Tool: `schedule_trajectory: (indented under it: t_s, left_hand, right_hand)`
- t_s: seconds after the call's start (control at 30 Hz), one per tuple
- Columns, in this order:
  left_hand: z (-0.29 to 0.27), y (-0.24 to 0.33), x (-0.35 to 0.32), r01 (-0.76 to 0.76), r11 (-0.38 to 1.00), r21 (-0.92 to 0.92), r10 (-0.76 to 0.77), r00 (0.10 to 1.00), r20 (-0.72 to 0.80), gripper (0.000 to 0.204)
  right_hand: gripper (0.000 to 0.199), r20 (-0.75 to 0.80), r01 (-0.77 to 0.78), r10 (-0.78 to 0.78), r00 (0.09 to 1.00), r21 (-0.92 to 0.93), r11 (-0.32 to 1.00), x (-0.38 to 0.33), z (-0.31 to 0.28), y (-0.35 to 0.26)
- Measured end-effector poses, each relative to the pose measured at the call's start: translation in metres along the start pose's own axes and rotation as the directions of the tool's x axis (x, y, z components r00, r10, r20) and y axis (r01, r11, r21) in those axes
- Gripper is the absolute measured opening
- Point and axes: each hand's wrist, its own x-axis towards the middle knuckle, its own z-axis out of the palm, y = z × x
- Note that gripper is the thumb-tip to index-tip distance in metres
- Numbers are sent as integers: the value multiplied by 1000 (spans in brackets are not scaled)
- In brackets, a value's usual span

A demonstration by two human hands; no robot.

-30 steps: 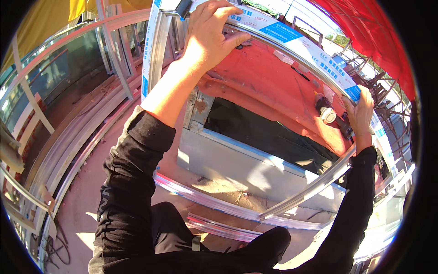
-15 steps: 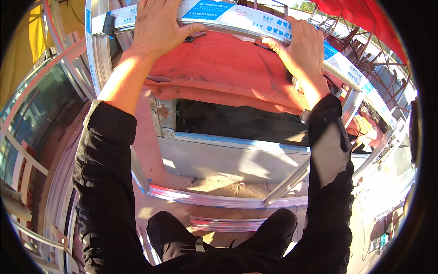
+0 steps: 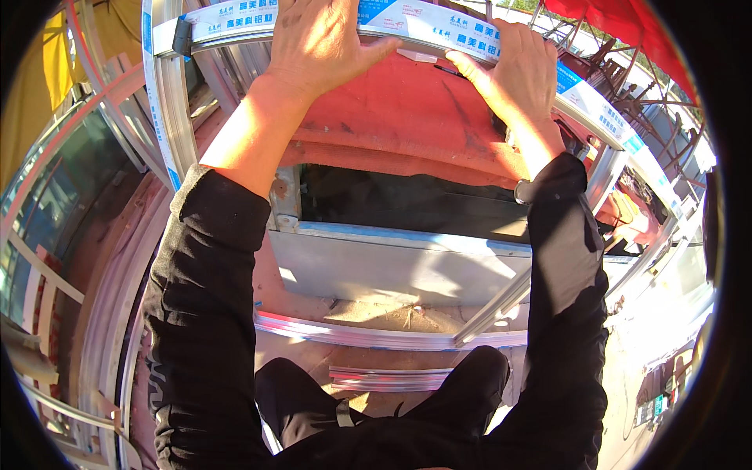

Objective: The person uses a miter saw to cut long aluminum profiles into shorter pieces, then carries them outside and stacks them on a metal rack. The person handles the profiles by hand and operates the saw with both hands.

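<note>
Currently, my left hand (image 3: 317,43) and right hand (image 3: 521,66) press flat, fingers spread, on the film-wrapped silver aluminium frame rail (image 3: 439,27); frame assembled, wrapping remains.

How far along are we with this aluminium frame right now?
Done, by the look of it: the aluminium frame shows a joined corner at upper left, with its near rail in place. In hand: the left hand and right hand both press on the top rail. Left: the rails keep their printed protective film, and a loose profile lies by the knees.
</note>
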Motion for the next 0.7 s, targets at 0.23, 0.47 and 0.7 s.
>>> schedule_trajectory:
  t_s: [0.23, 0.47, 0.7]
  left_hand:
    - [-25, -58, -11, -28, 992, 123, -9, 957, 289, 75]
    - [-25, -65, -17, -13, 992, 125, -28, 946, 323, 70]
    - [-67, -129, -35, -50, 971, 234, -44, 925, 378, 67]
  right_hand:
    - [65, 68, -43, 41, 997, 24, 999, -2, -2, 2]
    - [65, 72, -33, 24, 997, 129, 991, 31, -4, -45]
    - [64, -176, 117, -73, 982, 252, 961, 76, 37, -124]
